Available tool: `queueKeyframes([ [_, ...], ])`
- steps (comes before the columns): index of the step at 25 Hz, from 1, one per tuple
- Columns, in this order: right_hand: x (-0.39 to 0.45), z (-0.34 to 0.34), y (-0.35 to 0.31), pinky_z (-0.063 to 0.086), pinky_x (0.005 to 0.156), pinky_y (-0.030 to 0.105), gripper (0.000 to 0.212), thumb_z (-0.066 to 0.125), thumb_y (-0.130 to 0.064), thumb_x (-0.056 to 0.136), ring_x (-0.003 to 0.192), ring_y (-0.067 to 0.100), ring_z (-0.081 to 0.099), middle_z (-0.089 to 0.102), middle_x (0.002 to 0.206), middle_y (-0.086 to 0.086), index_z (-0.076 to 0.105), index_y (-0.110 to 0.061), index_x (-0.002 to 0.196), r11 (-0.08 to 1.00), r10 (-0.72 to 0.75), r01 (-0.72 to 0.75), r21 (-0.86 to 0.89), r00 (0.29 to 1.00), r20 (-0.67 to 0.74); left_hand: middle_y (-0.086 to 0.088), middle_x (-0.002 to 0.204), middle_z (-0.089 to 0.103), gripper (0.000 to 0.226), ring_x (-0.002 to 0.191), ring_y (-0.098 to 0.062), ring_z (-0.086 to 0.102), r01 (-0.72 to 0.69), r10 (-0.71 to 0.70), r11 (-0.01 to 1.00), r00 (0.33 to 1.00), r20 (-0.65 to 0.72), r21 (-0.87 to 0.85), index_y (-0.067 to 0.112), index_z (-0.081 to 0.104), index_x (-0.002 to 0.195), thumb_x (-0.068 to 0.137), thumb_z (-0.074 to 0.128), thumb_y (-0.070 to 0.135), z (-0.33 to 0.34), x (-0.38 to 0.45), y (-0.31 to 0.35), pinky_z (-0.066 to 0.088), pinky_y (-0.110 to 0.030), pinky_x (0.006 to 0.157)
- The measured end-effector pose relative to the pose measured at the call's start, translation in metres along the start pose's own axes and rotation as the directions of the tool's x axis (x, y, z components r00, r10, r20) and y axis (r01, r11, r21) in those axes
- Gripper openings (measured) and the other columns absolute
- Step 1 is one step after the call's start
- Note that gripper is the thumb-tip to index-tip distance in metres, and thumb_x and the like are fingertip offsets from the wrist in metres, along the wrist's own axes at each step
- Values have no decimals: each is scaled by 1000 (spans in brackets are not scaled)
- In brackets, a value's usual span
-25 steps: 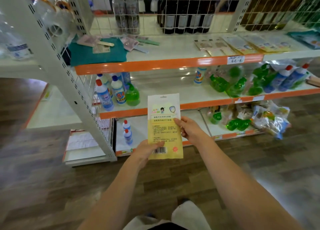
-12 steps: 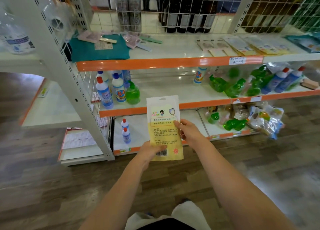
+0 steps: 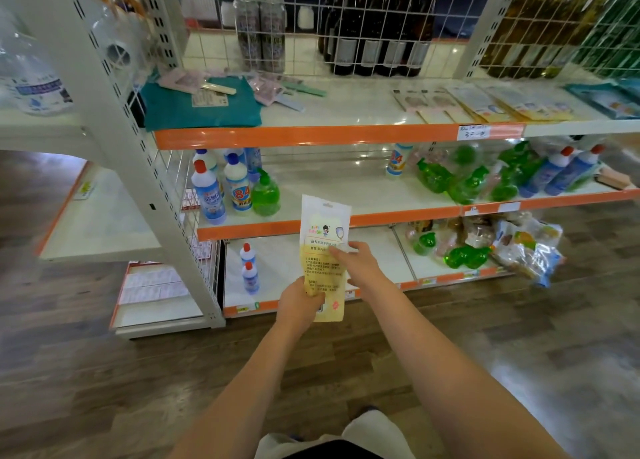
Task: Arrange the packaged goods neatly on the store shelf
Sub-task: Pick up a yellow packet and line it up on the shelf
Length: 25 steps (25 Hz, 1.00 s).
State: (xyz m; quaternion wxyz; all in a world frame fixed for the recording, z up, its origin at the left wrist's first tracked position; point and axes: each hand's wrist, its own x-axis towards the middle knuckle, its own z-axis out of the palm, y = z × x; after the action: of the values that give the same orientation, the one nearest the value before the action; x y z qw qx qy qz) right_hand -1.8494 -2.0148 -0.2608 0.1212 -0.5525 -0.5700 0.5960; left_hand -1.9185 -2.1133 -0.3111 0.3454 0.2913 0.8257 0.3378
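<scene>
I hold a flat yellow-and-white packet (image 3: 325,230) upright in front of the shelf unit. My left hand (image 3: 298,302) grips its lower edge, fingers curled round it. My right hand (image 3: 356,263) pinches the packet's right side near the middle, thumb across the printed face. Similar flat packets (image 3: 485,103) lie in a loose row on the right of the top shelf (image 3: 311,135). More packets and a teal cloth pack (image 3: 197,107) lie at that shelf's left end.
The middle shelf (image 3: 346,188) carries blue-and-white bottles (image 3: 221,188) and a green bottle at its left, with tipped green and blue bottles (image 3: 502,178) at its right. Bagged goods (image 3: 519,247) spill over the bottom shelf's right. Dark glass bottles stand behind the wire grid.
My right hand has slid up the packet's side and its thumb now crosses the face. The packet has tilted slightly, and the view has moved closer to the shelves.
</scene>
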Motion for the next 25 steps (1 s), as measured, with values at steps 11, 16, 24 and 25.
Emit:
queueKeyframes([
  [11,3,40,1,46,88,36,51,48,-2,93,117,30,49,47,136,13,34,-14,141,996,-28,32,81,998,-54,0,121,60,31,103,-13,62,-185,254,876,962,-98,445,19,47,125,96,53,28,2,-11,-6,51,-24,87],
  [16,14,16,5,46,88,35,40,45,5,91,115,33,52,55,128,15,49,-5,130,994,-1,13,104,993,-118,8,131,54,50,117,-10,53,-316,356,806,934,16,500,25,45,130,90,50,55,2,-14,-9,47,-26,94],
  [24,31,-81,13,44,99,52,43,58,8,85,115,37,55,58,124,18,52,-4,126,892,76,18,452,979,-189,6,136,50,47,123,-11,46,-424,419,827,903,98,370,27,48,129,95,35,55,8,20,25,42,-29,98],
  [25,31,-92,14,44,99,53,42,58,9,85,113,38,56,59,122,18,54,-5,125,867,86,25,498,977,-198,6,136,50,46,124,-12,46,-436,436,816,895,92,379,26,48,130,95,36,54,11,27,32,41,-29,99],
])
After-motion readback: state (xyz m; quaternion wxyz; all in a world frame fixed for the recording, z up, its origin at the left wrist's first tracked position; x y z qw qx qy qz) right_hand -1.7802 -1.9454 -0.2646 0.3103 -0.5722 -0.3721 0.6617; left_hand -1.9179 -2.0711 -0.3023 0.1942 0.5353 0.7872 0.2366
